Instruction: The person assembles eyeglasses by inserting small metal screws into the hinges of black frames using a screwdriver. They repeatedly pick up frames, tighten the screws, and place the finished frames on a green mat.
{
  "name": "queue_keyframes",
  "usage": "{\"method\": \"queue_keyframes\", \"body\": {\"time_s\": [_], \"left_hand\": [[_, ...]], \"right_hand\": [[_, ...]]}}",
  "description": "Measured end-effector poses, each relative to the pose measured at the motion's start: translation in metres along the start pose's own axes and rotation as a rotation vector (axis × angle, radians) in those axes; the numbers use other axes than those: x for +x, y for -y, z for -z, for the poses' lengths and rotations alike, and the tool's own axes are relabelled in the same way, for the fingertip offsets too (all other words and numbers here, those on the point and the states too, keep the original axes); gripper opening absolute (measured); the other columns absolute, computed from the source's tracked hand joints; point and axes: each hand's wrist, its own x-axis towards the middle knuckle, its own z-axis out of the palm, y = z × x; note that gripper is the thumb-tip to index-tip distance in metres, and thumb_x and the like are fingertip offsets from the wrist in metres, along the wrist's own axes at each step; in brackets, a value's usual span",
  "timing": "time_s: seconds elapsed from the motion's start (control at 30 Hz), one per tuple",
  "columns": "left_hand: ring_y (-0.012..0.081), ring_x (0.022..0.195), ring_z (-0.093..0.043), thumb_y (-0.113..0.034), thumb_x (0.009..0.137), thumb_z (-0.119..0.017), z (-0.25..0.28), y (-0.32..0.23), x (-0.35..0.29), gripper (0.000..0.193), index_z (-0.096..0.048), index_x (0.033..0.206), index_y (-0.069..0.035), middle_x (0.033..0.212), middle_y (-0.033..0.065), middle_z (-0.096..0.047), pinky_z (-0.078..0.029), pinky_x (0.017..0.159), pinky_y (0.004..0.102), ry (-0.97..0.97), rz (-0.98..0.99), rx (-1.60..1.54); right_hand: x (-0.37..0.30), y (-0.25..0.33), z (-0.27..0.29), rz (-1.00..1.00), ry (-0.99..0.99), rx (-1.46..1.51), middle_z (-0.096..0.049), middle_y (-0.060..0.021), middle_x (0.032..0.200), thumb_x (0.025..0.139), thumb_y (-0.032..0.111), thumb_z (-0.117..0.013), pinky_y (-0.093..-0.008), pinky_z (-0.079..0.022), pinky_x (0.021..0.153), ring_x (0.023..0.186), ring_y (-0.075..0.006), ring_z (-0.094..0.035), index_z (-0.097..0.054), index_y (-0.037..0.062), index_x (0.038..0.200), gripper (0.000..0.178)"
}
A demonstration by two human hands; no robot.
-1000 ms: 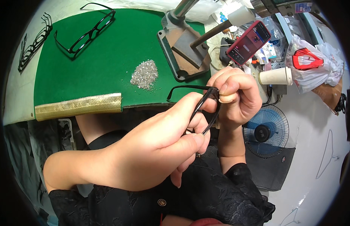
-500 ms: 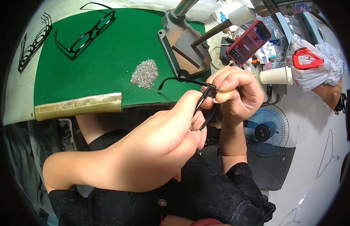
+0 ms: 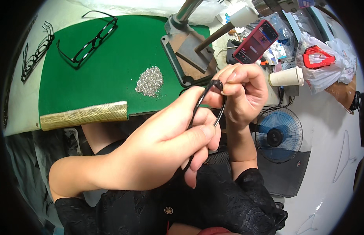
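Note:
Black eyeglasses [image 3: 199, 101] are held up in front of me, just beyond the bench's near edge. My left hand [image 3: 158, 150] is closed around their front, with the rims passing between its fingers. At the upper corner, by the hinge, the fingertips of my right hand [image 3: 247, 94] pinch the frame. Whether a tiny part is also between those fingertips cannot be made out. One temple is mostly hidden behind my hands. Nearby on the green mat [image 3: 100, 74] lies a heap of small silvery metal bits [image 3: 150, 81].
Another black pair of glasses [image 3: 90, 45] lies on the mat, with several nested frames [image 3: 37, 53] farther left. A metal stand press [image 3: 193, 55] rises behind my hands. Rightward are a red-cased phone [image 3: 255, 42], a white cup [image 3: 287, 76] and a fan [image 3: 275, 137].
The eyeglasses have tilted in my hands; the temple that stuck out to the left is now mostly hidden. My left fingers have shifted along the rims, and the view has moved slightly.

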Motion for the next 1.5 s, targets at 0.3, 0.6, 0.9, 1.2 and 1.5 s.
{"method": "queue_keyframes", "body": {"time_s": [0.3,0.6,0.9,1.2,1.5], "left_hand": [[0.0126,0.061,-0.053,-0.013,0.095,-0.046,-0.005,-0.026,0.036,0.034,-0.036,0.123,0.004,0.084,0.01,-0.053,-0.052,0.045,0.026,-0.11,-0.18,0.146],[0.0116,0.066,-0.056,-0.01,0.093,-0.049,-0.007,-0.054,0.095,0.019,-0.045,0.108,0.001,0.087,0.0088,-0.058,-0.053,0.055,0.0261,-0.294,-0.464,0.302],[0.0138,0.07,-0.058,-0.008,0.093,-0.049,-0.014,-0.049,0.115,0.015,-0.047,0.105,0.0,0.086,0.0098,-0.059,-0.056,0.061,0.0287,-0.287,-0.49,0.272],[0.0123,0.069,-0.058,-0.006,0.091,-0.048,-0.019,-0.04,0.127,0.009,-0.052,0.091,0.002,0.084,0.0088,-0.058,-0.058,0.061,0.0284,-0.248,-0.492,0.229],[0.014,0.064,-0.055,-0.004,0.093,-0.042,-0.029,-0.029,0.122,0.003,-0.043,0.095,-0.003,0.084,0.0111,-0.054,-0.059,0.059,0.0323,-0.176,-0.54,0.052]], "right_hand": [[0.023,-0.015,0.005,0.066,-0.171,0.047,-0.061,-0.0056,0.081,0.093,0.016,-0.06,-0.0203,-0.043,0.058,0.071,-0.01,-0.059,-0.05,0.002,0.104,0.02],[0.0,-0.012,0.024,-0.101,-0.298,-0.082,-0.066,-0.0085,0.083,0.087,-0.002,-0.062,-0.0199,-0.042,0.055,0.067,-0.0118,-0.062,-0.052,0.0014,0.095,0.013],[-0.005,-0.011,0.04,-0.031,-0.308,-0.18,-0.067,-0.0081,0.08,0.098,0.025,-0.05,-0.0201,-0.039,0.054,0.07,-0.0116,-0.062,-0.059,-0.0008,0.092,0.027],[0.009,0.009,0.057,0.011,-0.361,-0.302,-0.064,-0.0059,0.078,0.098,0.021,-0.052,-0.0202,-0.037,0.055,0.063,-0.0069,-0.049,-0.059,0.0014,0.089,0.023],[0.086,0.068,0.091,0.413,-0.474,-0.452,-0.061,-0.0075,0.09,0.095,0.018,-0.054,-0.0243,-0.041,0.062,0.075,-0.014,-0.054,-0.058,-0.0003,0.097,0.019]]}}
